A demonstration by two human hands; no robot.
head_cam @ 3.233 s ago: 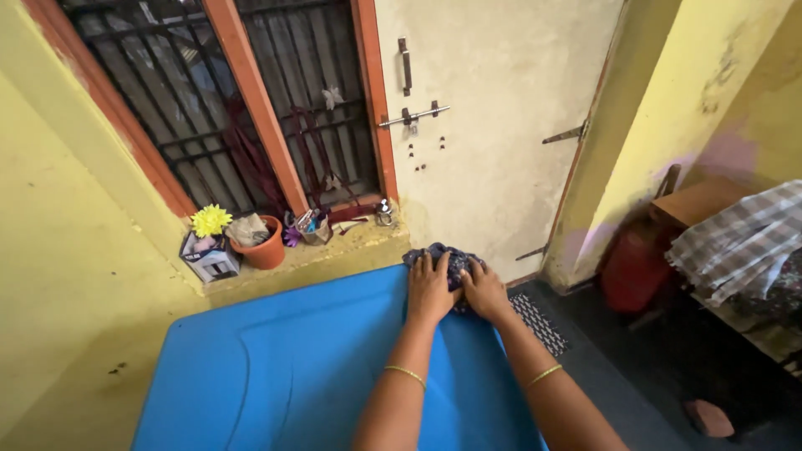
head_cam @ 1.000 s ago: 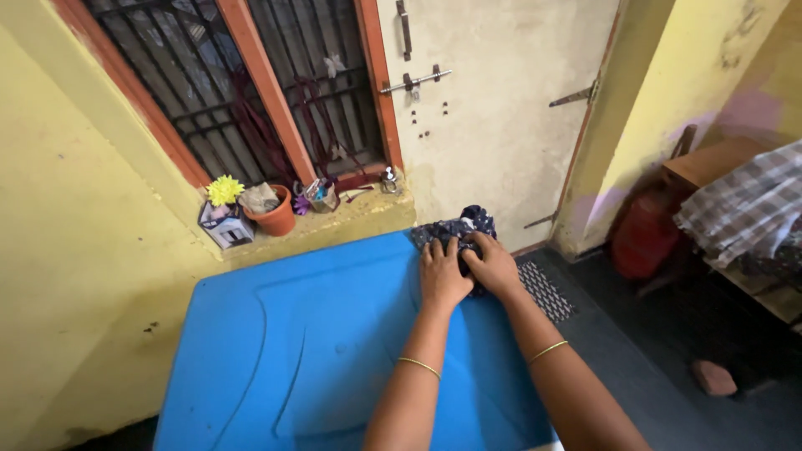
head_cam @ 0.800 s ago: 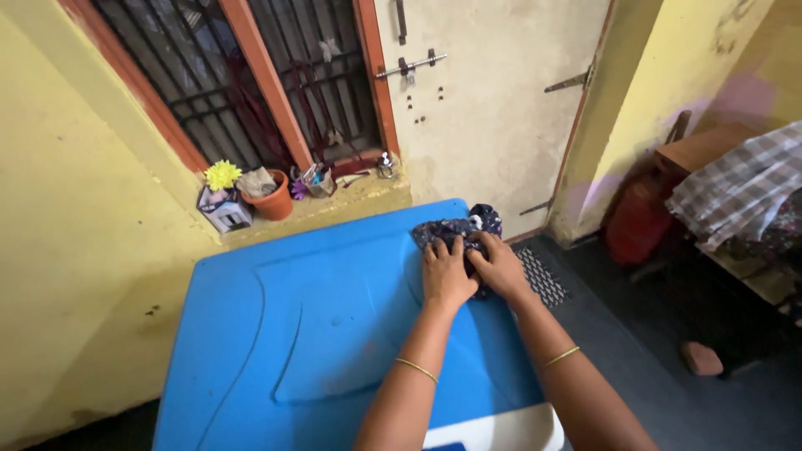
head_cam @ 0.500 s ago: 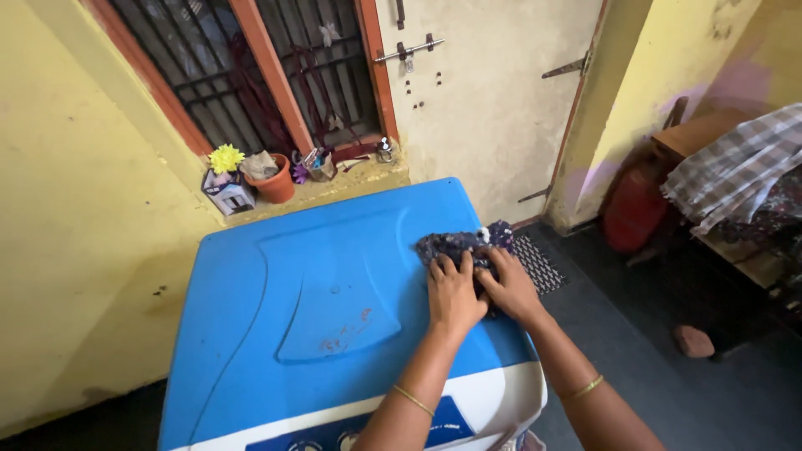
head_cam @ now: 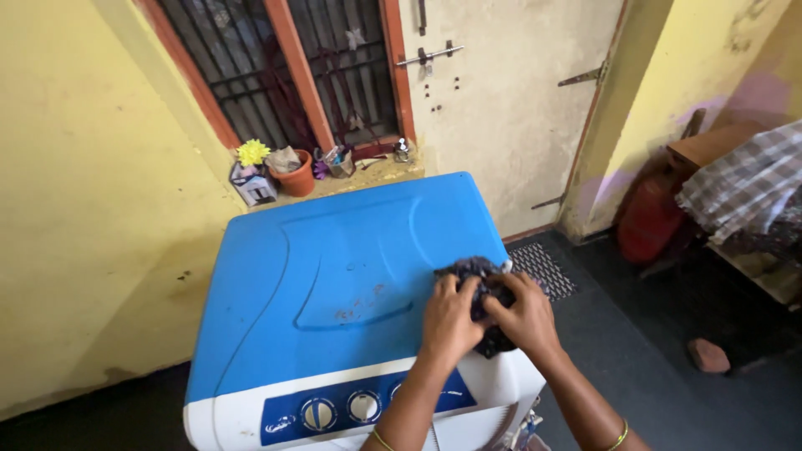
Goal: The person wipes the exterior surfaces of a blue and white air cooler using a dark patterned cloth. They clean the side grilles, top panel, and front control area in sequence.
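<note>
Both hands pressed on a bunched dark patterned cloth at the front right corner of a washing machine's blue lid. Left hand laid palm down on the cloth's left part, fingers close together and curled over its edge. Right hand clamped on the cloth's right part, fingers bent around the bundle, part of the cloth hanging over the lid's right edge. Thin gold bangles noted on both wrists. Faint reddish smudges seen near the lid's centre. White front panel below the lid's front edge, blue control strip with round dials. Beyond the lid's far edge, a window sill with an orange pot, a yellow flower and a small box; barred window above. Red gas cylinder well apart, right of the machine, beside a checked cloth on a table. Grated floor mat just right of the lid's right edge.
</note>
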